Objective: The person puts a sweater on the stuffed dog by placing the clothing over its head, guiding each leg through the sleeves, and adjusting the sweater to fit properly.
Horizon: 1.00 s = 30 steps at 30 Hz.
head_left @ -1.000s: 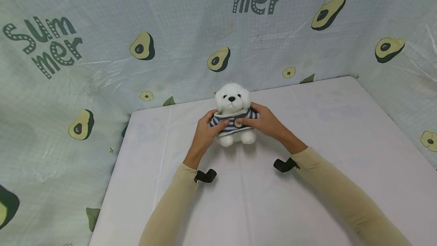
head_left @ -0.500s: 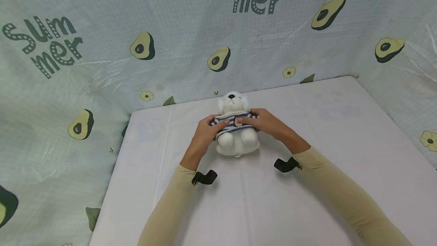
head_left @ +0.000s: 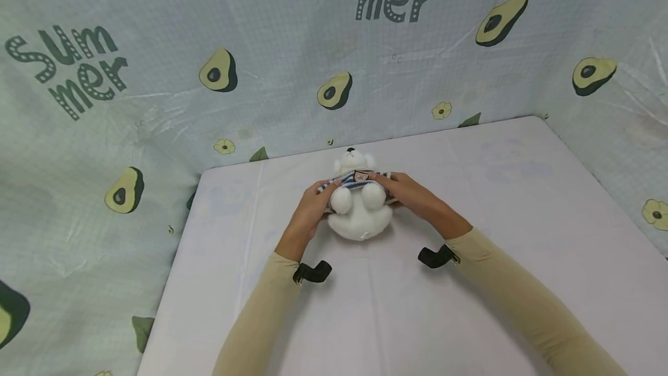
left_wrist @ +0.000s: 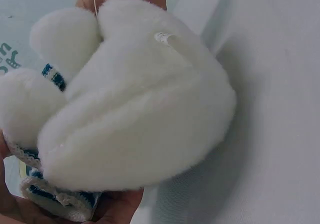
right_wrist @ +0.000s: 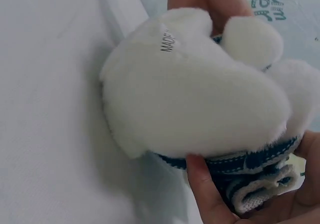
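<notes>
A white plush dog (head_left: 360, 219) in a blue-and-white striped knit top (head_left: 355, 180) is tipped back in the head view, its underside and round feet facing me and its nose pointing up. My left hand (head_left: 309, 210) grips its side, thumb over the striped top. On the opposite side my right hand (head_left: 417, 196) holds it the same way, thumb near the small badge. The fluffy base (left_wrist: 140, 99) fills the left wrist view. In the right wrist view a tag with print (right_wrist: 167, 41) sticks out of the white fur, and fingers (right_wrist: 202, 184) press the top's hem.
A white-covered table (head_left: 443, 306) lies under the arms. Behind and at the sides hangs a pale curtain (head_left: 282, 33) printed with avocados and lettering. A black wrist camera (head_left: 313, 271) sits on each sleeve cuff.
The plush dog has tilted from upright and facing me to leaning back, so its base now shows. Both hands have kept their hold and turned with it.
</notes>
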{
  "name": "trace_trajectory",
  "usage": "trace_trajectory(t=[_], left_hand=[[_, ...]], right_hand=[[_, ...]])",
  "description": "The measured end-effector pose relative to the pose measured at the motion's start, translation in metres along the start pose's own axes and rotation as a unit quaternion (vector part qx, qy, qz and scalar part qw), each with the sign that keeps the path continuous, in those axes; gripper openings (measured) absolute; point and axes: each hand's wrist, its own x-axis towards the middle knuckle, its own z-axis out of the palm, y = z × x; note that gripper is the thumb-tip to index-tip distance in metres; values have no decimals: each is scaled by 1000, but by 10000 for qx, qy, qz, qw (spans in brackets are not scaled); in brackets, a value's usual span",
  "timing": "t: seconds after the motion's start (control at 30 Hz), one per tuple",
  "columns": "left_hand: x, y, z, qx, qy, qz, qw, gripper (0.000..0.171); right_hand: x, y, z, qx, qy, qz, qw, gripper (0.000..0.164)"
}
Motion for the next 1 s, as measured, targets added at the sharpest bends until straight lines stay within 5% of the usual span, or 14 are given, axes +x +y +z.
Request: trace_trajectory(t=[0.3,0.57,0.77,1.0], left_hand=[[-2,-1,6,639,376,454,9962,56],[1,-6,10,983,702,1722,9776,53],[3,-7,13,1297,722,2636,9532,48],[3,-6,20,2206,580,3677,9015,42]], right_hand=[[-2,8,-1,-4,411,156,9990,79],[-19,13,-3,-276,1961,-472,9791,63],[-23,15,-6,-245,1886,-1154,9749,41],[-14,19,-12,502,1179,-894,9877,51]])
